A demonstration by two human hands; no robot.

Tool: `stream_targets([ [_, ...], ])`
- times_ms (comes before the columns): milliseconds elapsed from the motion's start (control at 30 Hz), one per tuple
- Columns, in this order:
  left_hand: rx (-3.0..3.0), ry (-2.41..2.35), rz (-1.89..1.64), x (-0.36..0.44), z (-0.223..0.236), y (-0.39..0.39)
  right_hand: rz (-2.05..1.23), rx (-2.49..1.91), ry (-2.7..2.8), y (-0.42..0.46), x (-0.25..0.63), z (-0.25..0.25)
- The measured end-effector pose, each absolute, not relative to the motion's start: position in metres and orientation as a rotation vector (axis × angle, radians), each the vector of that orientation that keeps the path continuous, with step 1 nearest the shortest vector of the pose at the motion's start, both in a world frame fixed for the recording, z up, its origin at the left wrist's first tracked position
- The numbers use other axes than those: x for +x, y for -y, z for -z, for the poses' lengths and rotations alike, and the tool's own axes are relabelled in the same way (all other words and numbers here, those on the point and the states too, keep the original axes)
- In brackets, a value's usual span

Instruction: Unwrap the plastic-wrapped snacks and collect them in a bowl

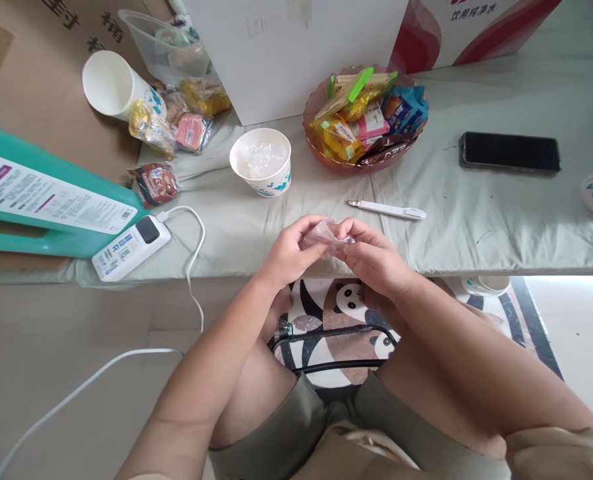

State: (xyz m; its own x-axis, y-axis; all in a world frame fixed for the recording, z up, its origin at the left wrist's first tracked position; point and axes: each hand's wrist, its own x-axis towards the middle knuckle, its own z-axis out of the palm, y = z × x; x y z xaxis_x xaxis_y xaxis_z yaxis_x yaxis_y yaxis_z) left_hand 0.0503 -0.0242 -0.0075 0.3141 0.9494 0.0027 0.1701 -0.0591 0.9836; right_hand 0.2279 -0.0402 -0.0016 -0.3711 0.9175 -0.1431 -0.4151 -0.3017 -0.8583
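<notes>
Between my two hands, just above the table's front edge, is a small crumpled piece of clear, slightly pinkish plastic [321, 233], perhaps a wrapper. My left hand [296, 250] pinches its left side between thumb and fingers. The fingers of my right hand [374, 253] are closed on its right side. What lies inside the plastic, if anything, cannot be made out. Beyond my hands lies a white utility knife [389, 210]. A white paper cup [261, 160] with a blue leaf print stands farther left, holding clear, bubbly plastic.
A pink bowl [321, 157] of wrapped snacks sits behind the knife, with a black phone [509, 152] to its right. At left are a white power bank [131, 248] with a cable, a green jug [61, 193] and snack packs [194, 130]. Boxes [301, 53] stand behind.
</notes>
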Motion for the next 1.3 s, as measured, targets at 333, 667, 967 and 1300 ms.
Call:
stream_targets([
  [333,1.878,-1.803,-1.653,-0.001,-0.026,-0.021,-1.461,-1.363,1.351,0.036,0.235,0.005],
  [667,2.018,-2.184,-0.612,0.026,-0.064,-0.118,-1.255,-1.298,1.647,0.037,0.233,0.007],
  [967,1.777,-1.820,-0.176,0.012,-0.076,-0.147,-1.212,-1.315,1.722,0.035,0.234,0.004],
  [1300,2.045,-1.874,0.259,0.023,-0.049,-0.173,-1.187,-1.253,1.788,0.036,0.231,0.005],
])
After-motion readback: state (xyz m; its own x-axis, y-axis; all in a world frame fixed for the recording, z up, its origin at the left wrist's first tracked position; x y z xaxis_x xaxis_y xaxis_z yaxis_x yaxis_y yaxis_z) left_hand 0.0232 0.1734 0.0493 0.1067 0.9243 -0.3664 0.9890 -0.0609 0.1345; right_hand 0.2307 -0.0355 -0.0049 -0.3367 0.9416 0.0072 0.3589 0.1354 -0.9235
